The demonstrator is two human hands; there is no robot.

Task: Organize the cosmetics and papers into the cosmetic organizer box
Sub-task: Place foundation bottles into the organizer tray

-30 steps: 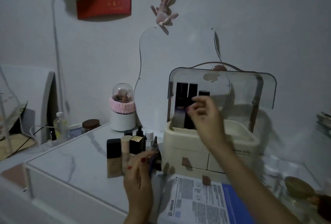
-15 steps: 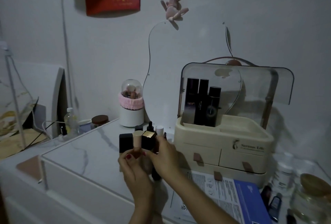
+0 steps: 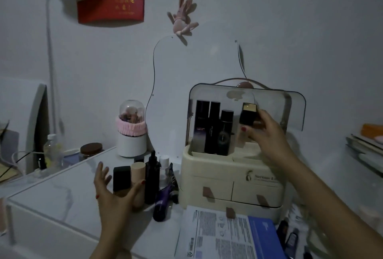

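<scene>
The cream cosmetic organizer box (image 3: 209, 175) stands on the white table with its clear lid (image 3: 294, 111) raised. Three tall dark bottles (image 3: 213, 128) stand in its top left compartment. My right hand (image 3: 263, 128) holds a black gold-topped bottle (image 3: 247, 114) above the box's top right compartment. My left hand (image 3: 113, 192) is spread open beside a cluster of cosmetics: a black square bottle (image 3: 121, 178), a beige tube (image 3: 137, 173), a black dropper bottle (image 3: 152, 175), a white-capped bottle (image 3: 164, 167). A purple tube (image 3: 162, 200) lies flat. Printed papers (image 3: 226, 236) lie before the box.
A white brush holder (image 3: 131, 132) with a clear dome stands behind the cosmetics. A mirror (image 3: 170, 97) hangs on the wall. Small dark tubes (image 3: 288, 236) lie right of the papers. A brown-lidded jar (image 3: 91, 150) and a plastic bottle (image 3: 51, 148) sit at left.
My right hand has lifted the gold-topped bottle out of the cluster and carried it up and right to the box. My left hand has let go and spread open.
</scene>
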